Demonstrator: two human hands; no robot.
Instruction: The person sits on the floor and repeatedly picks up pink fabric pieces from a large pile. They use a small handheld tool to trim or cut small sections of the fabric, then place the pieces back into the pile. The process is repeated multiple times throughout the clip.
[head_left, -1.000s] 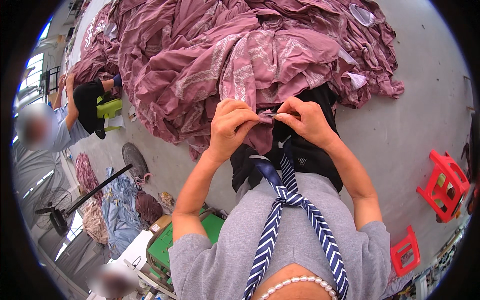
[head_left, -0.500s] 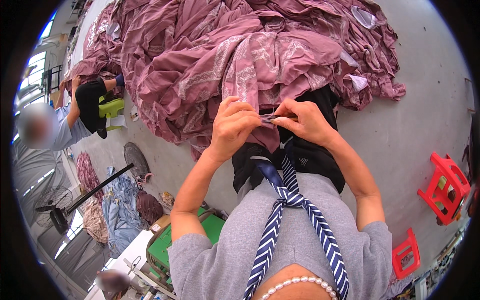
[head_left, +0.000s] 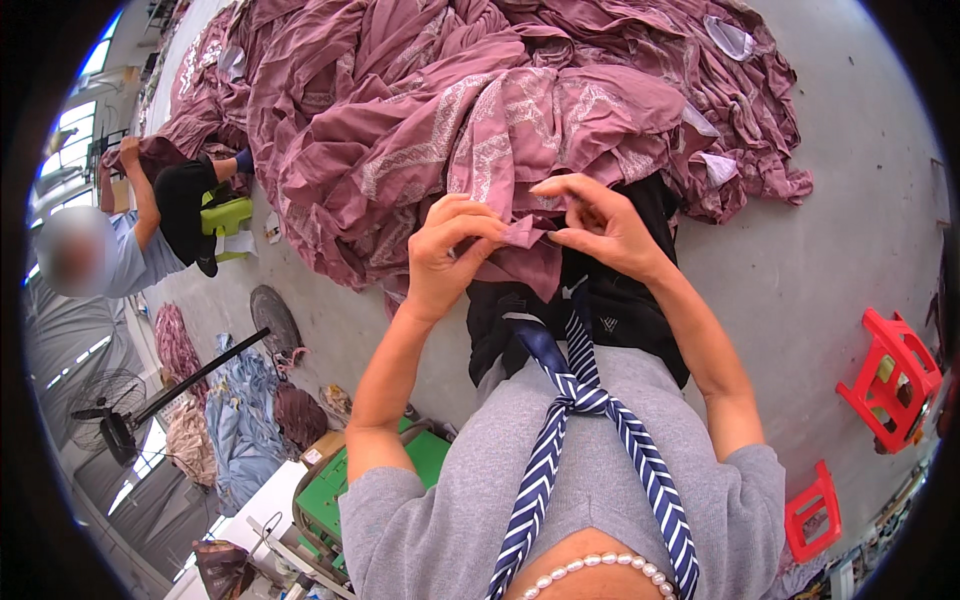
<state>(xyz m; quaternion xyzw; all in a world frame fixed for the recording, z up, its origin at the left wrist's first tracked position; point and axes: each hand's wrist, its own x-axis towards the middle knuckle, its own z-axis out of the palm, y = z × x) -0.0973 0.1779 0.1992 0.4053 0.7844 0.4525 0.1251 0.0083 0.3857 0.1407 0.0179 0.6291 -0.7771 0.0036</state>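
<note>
Head view: grey floor [head_left: 800,270] spreads from the mauve cloth heap [head_left: 350,130], its near edge over the person's black trousers [head_left: 640,300], rightward to two red stools [head_left: 884,329]. Left hand [head_left: 448,245] pinches a cloth corner [head_left: 522,234]; right hand [head_left: 608,232], thumb and forefinger parted, beside it.

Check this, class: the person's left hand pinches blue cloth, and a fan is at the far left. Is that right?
Wrong on colour: the cloth is pink, as the head view shows. The left hand does pinch it, and the fan is at the far left.
</note>
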